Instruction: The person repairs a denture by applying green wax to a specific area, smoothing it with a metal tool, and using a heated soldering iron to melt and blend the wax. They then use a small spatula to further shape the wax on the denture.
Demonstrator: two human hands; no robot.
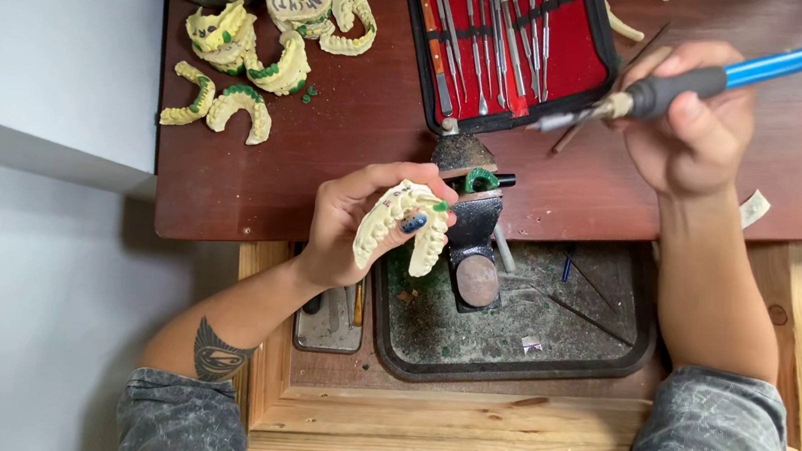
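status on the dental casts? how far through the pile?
Looks done: nothing I can confirm. In hand: left hand holds one cast; right hand holds a blue-handled tool, its tip off the cast. Left: apparently the casts heaped at the bench's far left, several with green wax.

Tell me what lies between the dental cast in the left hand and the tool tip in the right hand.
In the head view, only bare brown tabletop lies between the cast and the tool tip.

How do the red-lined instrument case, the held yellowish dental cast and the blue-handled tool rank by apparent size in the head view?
1. Red-lined instrument case
2. Blue-handled tool, long but thin
3. Yellowish dental cast, held nearer the camera, so unsure
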